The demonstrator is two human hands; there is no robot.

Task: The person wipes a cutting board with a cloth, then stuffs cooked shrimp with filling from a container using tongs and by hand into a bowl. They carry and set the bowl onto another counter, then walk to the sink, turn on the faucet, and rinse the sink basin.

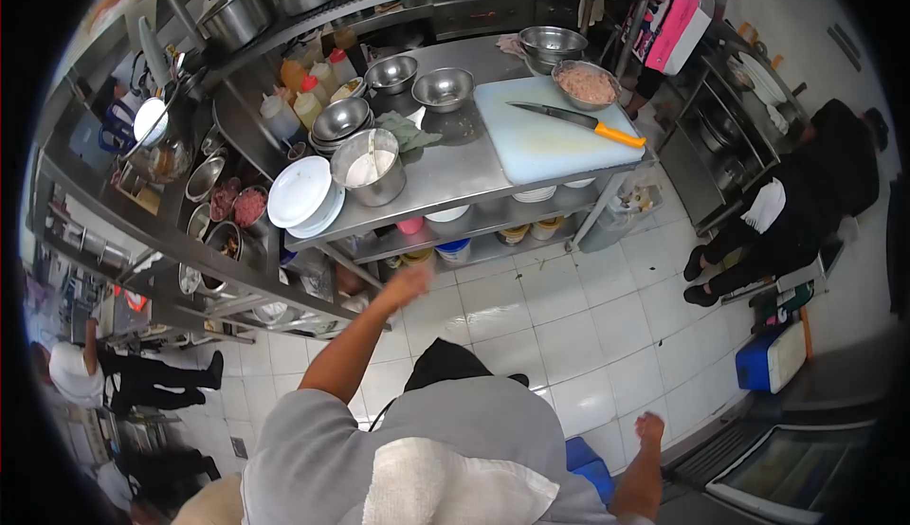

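My left hand [409,284] is held out in front of the steel worktable [458,151], over the floor tiles. Its fingers are smeared, and I cannot make out anything in them. At my right side, low down, my right hand [649,428] is loosely curled with nothing visible in it. Nearest to my left hand on the table are a stack of white plates [300,191] and a steel pot [370,184] with white contents. Further right, a yellow-handled knife [578,121] lies on a white cutting board [531,151], beside a bowl of minced meat [586,84].
Steel bowls [443,89] and squeeze bottles [308,108] stand toward the back of the table. Shelving [313,241] runs along the left. A person in black [806,193] bends at the right; other people [81,373] are at far left. A blue cooler [771,356] sits on the floor.
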